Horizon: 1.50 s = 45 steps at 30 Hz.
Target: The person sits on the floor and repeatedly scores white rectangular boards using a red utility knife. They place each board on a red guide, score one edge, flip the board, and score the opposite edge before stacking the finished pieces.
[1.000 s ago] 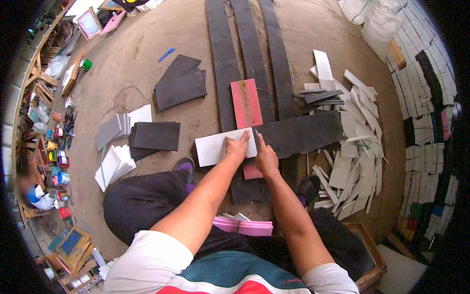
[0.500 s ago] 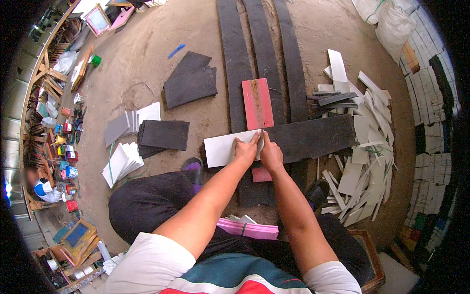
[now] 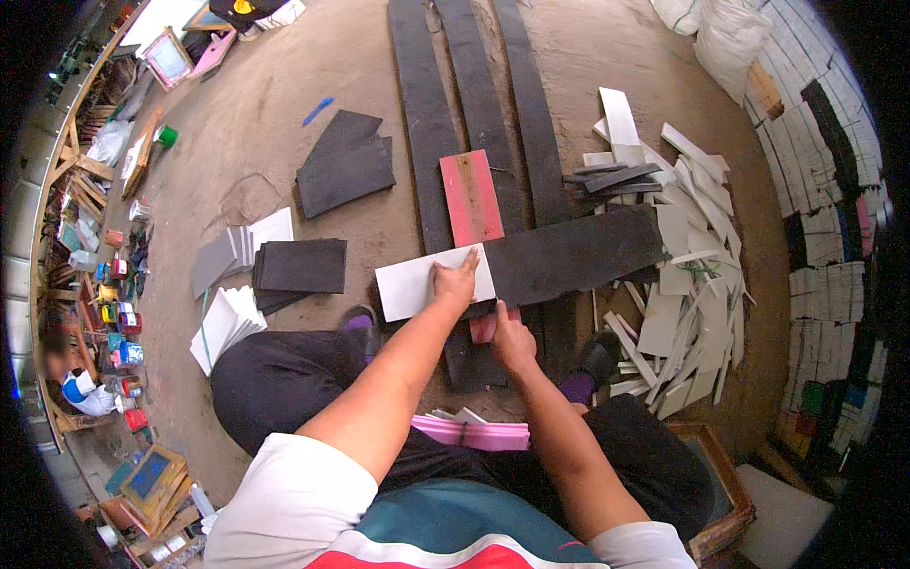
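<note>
A white rectangular sheet (image 3: 406,289) lies across the left end of a long black strip (image 3: 578,254). My left hand (image 3: 457,283) presses down on the white sheet, its fingers stretched and apart along the right part. Closed, with the index finger pointing forward, my right hand (image 3: 513,343) is at the near right corner of the white sheet. Whatever it grips is mostly hidden by the fingers. Beneath both pieces runs a red board (image 3: 471,194), showing beyond the sheet and again beside my right hand.
Long black strips (image 3: 422,123) run away from me on the floor. Black sheets (image 3: 301,266) and white sheets (image 3: 226,327) are stacked at the left, near a blue pen-like object (image 3: 318,111). Offcuts (image 3: 697,294) pile up at the right. Pink sheets (image 3: 469,433) lie between my legs.
My right hand has moved toward me along the white sheet's right edge, down to its near corner. My left hand still presses the sheet. The whole view has shifted slightly.
</note>
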### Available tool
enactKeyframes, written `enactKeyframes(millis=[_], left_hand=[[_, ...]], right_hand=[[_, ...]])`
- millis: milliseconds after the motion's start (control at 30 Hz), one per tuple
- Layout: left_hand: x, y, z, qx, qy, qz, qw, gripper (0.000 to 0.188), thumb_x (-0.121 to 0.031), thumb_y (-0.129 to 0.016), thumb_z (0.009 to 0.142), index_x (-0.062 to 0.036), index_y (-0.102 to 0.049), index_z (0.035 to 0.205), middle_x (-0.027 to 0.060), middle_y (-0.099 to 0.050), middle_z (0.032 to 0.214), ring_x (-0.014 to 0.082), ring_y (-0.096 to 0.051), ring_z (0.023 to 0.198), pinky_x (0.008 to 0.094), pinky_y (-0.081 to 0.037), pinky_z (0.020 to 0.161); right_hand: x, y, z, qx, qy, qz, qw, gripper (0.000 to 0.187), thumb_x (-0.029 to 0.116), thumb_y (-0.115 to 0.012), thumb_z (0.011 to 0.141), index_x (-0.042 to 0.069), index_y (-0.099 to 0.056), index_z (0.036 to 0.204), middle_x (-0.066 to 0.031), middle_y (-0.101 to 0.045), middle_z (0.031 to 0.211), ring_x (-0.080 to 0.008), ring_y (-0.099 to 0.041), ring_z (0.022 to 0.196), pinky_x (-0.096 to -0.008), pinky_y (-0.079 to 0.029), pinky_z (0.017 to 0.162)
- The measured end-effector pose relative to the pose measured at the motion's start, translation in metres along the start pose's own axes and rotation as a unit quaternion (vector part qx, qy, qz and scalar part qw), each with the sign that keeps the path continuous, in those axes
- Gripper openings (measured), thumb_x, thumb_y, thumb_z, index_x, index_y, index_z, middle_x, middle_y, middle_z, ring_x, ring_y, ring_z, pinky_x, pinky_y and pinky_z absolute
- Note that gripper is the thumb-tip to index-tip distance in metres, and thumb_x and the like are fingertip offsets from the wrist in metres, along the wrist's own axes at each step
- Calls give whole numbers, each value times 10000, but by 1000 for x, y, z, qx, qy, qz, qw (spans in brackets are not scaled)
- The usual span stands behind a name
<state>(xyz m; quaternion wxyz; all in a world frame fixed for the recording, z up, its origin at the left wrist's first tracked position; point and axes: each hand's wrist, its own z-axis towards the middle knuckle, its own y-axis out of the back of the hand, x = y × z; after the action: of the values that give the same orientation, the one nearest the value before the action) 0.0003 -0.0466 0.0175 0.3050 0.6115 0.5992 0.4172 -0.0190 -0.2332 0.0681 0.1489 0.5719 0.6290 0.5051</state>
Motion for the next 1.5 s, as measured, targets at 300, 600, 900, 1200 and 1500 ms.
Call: enactKeyframes(millis=[300,600,900,1200,1500], left_hand=[[2,-4,8,14,6,-8,1000,1101,-567,-785,787,-136,-218,1626,-34,-98,1721,359,-670,1167,616,-462,1034],[-1,-5,3,-21,-7,-9,1000,1065,-545,-780,799,-122,-245,1616,-28,-128,1716,358,-669,1170,633,-470,1022],[-1,-3,4,-7,22,-82,996,842,-339,-653,917,-207,-229,1633,-13,-132,1709,425,-658,1172,643,-422,1076],[-4,-11,0,-68,27,-42,996,646,-160,-497,982,-170,-324,1604,-25,-182,1704,430,-714,1004,642,-487,990],[-2,-16,13,19,34,-93,995,736,-198,-555,973,-246,-237,1635,-119,-44,1720,570,-569,1225,651,-357,1139]], right_hand=[[-12,-4,-33,32,-27,-18,999,694,87,-541,889,169,-380,1559,-283,-713,998,-444,-723,911,-551,-575,775],[-7,22,6,-67,1,21,998,664,74,-524,906,233,-427,1544,-270,-693,939,-459,-701,856,-562,-555,777],[30,35,88,-80,24,11,996,635,90,-504,936,212,-407,1551,-276,-692,991,-457,-699,891,-558,-558,794],[38,29,99,-34,6,26,999,624,132,-491,954,191,-381,1565,-292,-702,1006,-463,-705,919,-558,-561,813],[48,37,80,4,7,7,1000,495,211,-539,960,78,-433,1425,-287,-719,993,-457,-717,925,-570,-572,791]])
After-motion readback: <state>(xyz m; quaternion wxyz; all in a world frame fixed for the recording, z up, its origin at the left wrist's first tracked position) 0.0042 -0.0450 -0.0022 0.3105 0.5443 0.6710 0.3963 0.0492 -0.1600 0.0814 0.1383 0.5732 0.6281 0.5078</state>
